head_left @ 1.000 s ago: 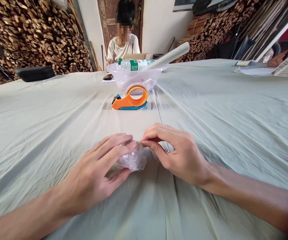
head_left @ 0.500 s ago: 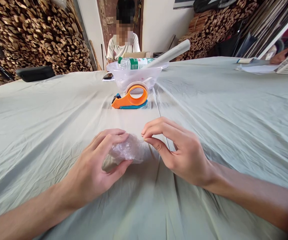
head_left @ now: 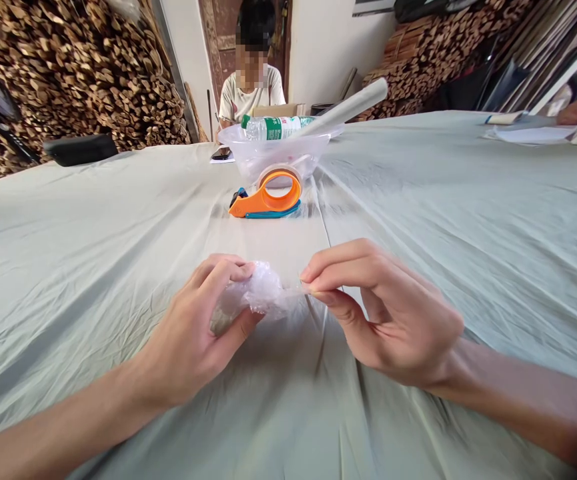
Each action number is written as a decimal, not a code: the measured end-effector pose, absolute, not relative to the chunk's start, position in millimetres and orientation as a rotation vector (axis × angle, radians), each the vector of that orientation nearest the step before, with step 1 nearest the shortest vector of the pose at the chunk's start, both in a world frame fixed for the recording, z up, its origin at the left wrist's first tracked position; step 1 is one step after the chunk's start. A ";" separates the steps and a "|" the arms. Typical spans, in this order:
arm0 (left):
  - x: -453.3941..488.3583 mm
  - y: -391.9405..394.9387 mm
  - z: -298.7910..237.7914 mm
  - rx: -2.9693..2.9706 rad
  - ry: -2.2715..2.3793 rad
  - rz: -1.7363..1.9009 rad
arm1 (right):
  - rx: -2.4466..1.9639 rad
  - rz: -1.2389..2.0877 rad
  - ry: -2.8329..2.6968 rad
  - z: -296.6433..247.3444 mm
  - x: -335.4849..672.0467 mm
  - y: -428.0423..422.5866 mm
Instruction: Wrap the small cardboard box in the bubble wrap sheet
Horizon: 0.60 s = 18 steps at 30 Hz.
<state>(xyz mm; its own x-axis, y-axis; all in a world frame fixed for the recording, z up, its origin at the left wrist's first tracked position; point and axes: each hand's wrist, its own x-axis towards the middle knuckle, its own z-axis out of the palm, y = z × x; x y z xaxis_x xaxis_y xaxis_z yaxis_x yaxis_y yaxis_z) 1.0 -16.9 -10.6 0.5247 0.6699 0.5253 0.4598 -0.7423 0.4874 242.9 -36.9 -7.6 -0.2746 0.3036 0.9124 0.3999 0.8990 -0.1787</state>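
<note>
My left hand [head_left: 213,320] grips a crumpled bundle of clear bubble wrap [head_left: 263,287] between thumb and fingers, just above the cloth. To its right, my right hand [head_left: 383,313] is closed in a pinch on a thin clear strip that stretches out from the bundle; whether the strip is tape or part of the wrap I cannot tell. Beyond both hands stands an orange tape dispenser [head_left: 248,205] with a blue base and a roll of tape on it, touched by neither hand.
Behind the dispenser sits a translucent basin [head_left: 248,157] with a green-labelled water bottle [head_left: 281,127] and a white roll [head_left: 348,107]. A black case [head_left: 81,149] lies at the far left. Across the table sits a person [head_left: 253,87]. Papers [head_left: 531,135] lie far right.
My right hand has moved right, away from the bundle, and a clear strip now spans the gap between them. The bubble wrap has turned slightly in my left hand.
</note>
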 end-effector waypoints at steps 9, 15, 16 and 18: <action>-3.3 -5.0 -4.7 1.981 1.087 0.912 | -0.653 -0.018 -1.838 13.3 256.0 -56.0; -1.5 -3.3 -6.2 2.032 1.103 0.939 | -0.554 0.085 -1.880 -1.7 249.9 -42.0; -1.6 -4.0 -6.9 2.072 1.089 0.952 | -0.583 0.127 -1.902 -4.6 249.5 -37.7; -2.7 -6.0 -8.1 2.146 1.062 0.966 | -0.650 0.177 -1.930 -5.8 250.0 -30.6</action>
